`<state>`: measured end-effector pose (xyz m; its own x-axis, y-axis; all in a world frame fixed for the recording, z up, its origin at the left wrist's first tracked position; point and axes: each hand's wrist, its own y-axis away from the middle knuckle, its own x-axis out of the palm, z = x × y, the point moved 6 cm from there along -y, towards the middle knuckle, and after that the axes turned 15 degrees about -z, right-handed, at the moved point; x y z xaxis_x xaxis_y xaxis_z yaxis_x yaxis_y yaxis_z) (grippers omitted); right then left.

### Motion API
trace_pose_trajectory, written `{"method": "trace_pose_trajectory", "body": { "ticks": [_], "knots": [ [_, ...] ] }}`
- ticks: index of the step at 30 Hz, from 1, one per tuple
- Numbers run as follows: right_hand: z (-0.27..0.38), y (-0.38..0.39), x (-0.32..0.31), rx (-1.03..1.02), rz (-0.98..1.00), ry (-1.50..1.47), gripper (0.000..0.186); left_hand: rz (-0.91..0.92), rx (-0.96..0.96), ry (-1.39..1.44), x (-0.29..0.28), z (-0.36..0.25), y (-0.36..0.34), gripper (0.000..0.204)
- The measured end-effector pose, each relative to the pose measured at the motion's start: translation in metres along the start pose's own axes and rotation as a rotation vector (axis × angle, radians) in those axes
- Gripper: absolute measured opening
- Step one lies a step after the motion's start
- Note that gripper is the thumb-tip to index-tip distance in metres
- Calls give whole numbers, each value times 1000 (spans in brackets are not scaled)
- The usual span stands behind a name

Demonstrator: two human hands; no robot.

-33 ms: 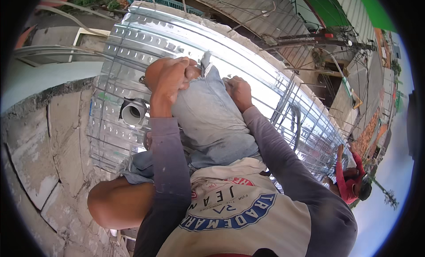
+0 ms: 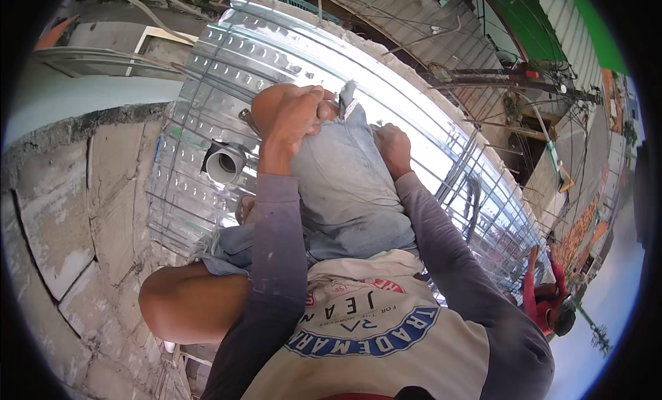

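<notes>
My left hand (image 2: 298,118) is closed, its fingers curled in at the front of my raised knee, beside the frayed hem of my denim shorts (image 2: 338,172). On the other side of that leg my right hand (image 2: 394,150) is closed too, low near the steel bars. Whatever either hand grips is hidden by the fingers and the leg. Under both hands lies shiny dimpled metal decking (image 2: 214,62), crossed by a grid of thin steel bars (image 2: 196,76). A light grey pipe stub (image 2: 236,171) stands up through the decking, left of my left forearm.
A rough block wall (image 2: 117,186) borders the decking on the left. Dark bundled wire or rod (image 2: 474,207) lies on the grid at right. Farther right, a person in red (image 2: 548,296) bends at the deck. Overhead cables and corrugated roofs (image 2: 441,45) lie beyond the far edge.
The whole view has shifted slightly, so the deck, pipe and both hands sit farther right in the picture. Both hands keep about the same closed pose around the knee.
</notes>
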<state>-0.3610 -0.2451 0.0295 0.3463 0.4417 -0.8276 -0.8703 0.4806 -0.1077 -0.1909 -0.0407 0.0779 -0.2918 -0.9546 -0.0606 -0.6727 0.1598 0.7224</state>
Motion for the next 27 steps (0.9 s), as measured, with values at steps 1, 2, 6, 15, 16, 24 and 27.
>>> {"method": "trace_pose_trajectory", "body": {
  "ticks": [1,2,6,15,16,24,27],
  "knots": [
    [-7,0,-3,-12,-62,-4,16,-9,16,1,0,6,-6,31],
    [-6,0,-2,-82,-75,67,17,-21,29,12,-4,9,-8,33],
    [-9,-2,5,-96,-57,39,17,2,43,227,-3,-18,27,31],
    [21,-30,-22,-68,-169,4,16,149,-36,566,-3,-11,13,27],
    [20,-33,-26,207,-133,-259,39,133,-41,592,-1,-12,13,26],
    [186,-56,-28,456,55,-906,35,166,144,1014,8,-49,40,22],
    [205,-57,-25,530,93,-971,38,35,237,977,-15,-62,43,22]
  ]
}}
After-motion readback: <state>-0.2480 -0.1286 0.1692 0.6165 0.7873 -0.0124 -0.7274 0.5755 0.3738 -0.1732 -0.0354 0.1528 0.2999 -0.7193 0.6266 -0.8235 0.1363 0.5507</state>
